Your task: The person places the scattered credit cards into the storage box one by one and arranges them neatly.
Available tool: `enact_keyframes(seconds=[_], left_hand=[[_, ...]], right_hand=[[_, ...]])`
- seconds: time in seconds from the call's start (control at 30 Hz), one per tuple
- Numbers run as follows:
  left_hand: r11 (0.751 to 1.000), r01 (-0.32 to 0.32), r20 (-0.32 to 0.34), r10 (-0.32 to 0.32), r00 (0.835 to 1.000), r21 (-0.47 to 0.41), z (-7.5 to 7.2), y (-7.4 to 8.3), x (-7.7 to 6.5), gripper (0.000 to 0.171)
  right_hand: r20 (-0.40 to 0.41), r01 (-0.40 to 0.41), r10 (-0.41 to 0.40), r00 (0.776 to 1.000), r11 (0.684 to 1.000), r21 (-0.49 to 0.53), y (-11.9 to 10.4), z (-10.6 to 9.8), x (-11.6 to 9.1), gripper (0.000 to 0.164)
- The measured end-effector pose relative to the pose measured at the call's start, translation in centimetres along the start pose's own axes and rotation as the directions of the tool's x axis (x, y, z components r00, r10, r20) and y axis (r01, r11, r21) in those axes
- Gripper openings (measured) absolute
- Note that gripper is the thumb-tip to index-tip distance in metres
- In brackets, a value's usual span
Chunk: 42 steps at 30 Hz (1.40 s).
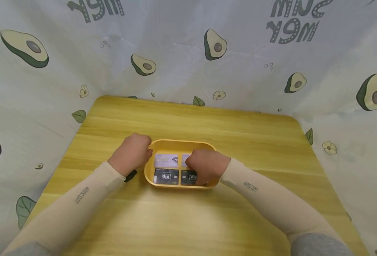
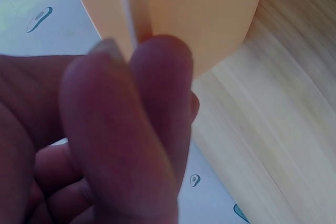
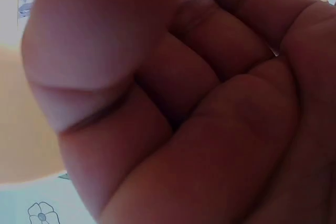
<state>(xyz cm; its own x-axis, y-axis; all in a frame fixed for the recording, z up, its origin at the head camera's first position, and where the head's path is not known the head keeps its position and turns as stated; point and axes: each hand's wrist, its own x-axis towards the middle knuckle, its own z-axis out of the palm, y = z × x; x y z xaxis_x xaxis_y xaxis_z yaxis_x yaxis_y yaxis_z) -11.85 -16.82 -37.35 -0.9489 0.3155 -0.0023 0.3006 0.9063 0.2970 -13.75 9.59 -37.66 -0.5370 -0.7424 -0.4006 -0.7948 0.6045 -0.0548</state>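
Observation:
A yellow tray (image 1: pixel 182 145) with rounded ends holds two pale purple cards in its far row and two black "Vip" cards in its near row. The left pale card (image 1: pixel 164 160) and left black card (image 1: pixel 166 180) show whole. My left hand (image 1: pixel 132 151) pinches the tray's left rim between thumb and finger, as the left wrist view confirms. Inside the tray, my right hand (image 1: pixel 206 165) covers part of the right pale card (image 1: pixel 184 160) and right black card (image 1: pixel 187 177). Its fingers (image 3: pixel 184 77) are curled; whether they grip a card is hidden.
The tray stands on a yellow wood-grain table (image 1: pixel 169 220). Behind and at the sides hangs a white sheet (image 1: pixel 175 35) printed with avocados. A small black object (image 1: pixel 130 176) shows at my left wrist.

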Motion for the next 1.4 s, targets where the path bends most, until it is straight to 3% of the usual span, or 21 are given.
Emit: enact_keyframes(seconds=[0.27, 0.43, 0.87, 1.13, 1.4], left_hand=[[1.0, -0.005, 0.007, 0.005, 1.0, 0.003, 0.0, 0.1, 0.1, 0.021], [1.0, -0.018, -0.003, 0.018, 1.0, 0.008, 0.1, 0.2, 0.2, 0.02], [1.0, -0.02, 0.006, 0.02, 1.0, -0.016, -0.1, 0.8, 0.2, 0.021], [1.0, -0.022, 0.006, 0.022, 1.0, -0.018, 0.0, 0.9, 0.2, 0.019], [0.999, 0.0, -0.006, 0.0, 1.0, 0.033, 0.1, 0.8, 0.0, 0.018]], right_hand=[[0.047, -0.053, 0.053, 0.997, 0.999, -0.003, 0.1, 0.3, 0.1, 0.043], [0.047, -0.058, 0.06, 0.997, 0.998, -0.037, 0.1, 0.5, 0.1, 0.045], [0.061, -0.104, 0.105, 0.993, 0.994, -0.01, 0.3, 0.6, -0.2, 0.053], [0.074, -0.142, 0.142, 0.987, 0.99, -0.006, 0.5, 0.5, -0.7, 0.052], [0.05, -0.112, 0.112, 0.992, 0.994, -0.008, 0.7, 0.3, -1.4, 0.041]])
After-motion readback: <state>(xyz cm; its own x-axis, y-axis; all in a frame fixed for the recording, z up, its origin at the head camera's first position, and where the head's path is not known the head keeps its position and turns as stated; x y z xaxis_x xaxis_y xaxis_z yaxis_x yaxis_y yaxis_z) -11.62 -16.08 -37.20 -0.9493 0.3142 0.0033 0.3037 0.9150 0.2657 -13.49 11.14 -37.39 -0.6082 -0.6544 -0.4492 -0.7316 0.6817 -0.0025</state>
